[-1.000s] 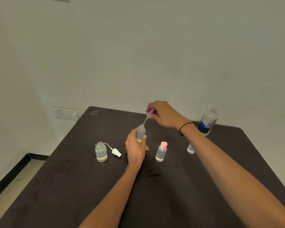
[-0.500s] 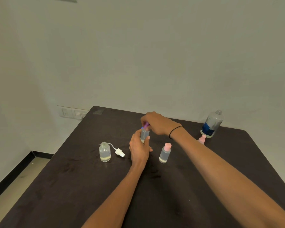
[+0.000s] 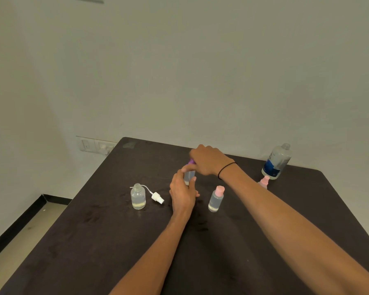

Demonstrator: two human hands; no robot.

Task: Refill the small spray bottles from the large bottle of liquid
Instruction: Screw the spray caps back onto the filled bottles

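My left hand (image 3: 182, 193) grips a small clear spray bottle (image 3: 189, 176) standing mid-table. My right hand (image 3: 208, 159) pinches its purple spray cap (image 3: 191, 161), which sits on the bottle's neck. A pink-capped small bottle (image 3: 216, 199) stands just right of my left hand. Another pink-capped bottle (image 3: 264, 182) shows behind my right forearm, mostly hidden. At the left stands an uncapped round bottle (image 3: 138, 196), its white spray head (image 3: 157, 197) with tube lying beside it. The large bottle (image 3: 277, 161) with a blue label stands uncapped at the back right.
The dark table (image 3: 115, 241) stands against a pale wall, with a wall socket plate (image 3: 96, 145) beyond its back-left corner. To the left, the table edge drops to a beige floor (image 3: 19, 241) with a black skirting.
My right hand lowered the purple cap with its dip tube into the bottle held by my left hand; the cap now sits on the neck.
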